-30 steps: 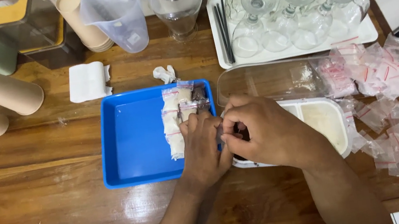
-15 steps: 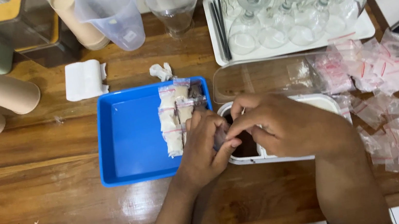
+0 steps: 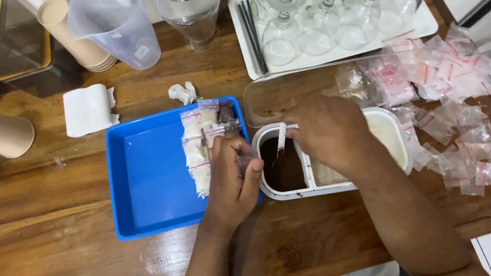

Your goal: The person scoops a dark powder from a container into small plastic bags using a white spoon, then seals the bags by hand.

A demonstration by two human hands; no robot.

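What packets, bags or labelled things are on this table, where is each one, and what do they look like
Filled packets: a row in the blue tray, small clear bags with pale powder and red strips.
Small bag: in the left hand, clear, beside the divided white container.
Empty bags: loose pile at the table's right end, clear with red strips.
No signs or screens show.
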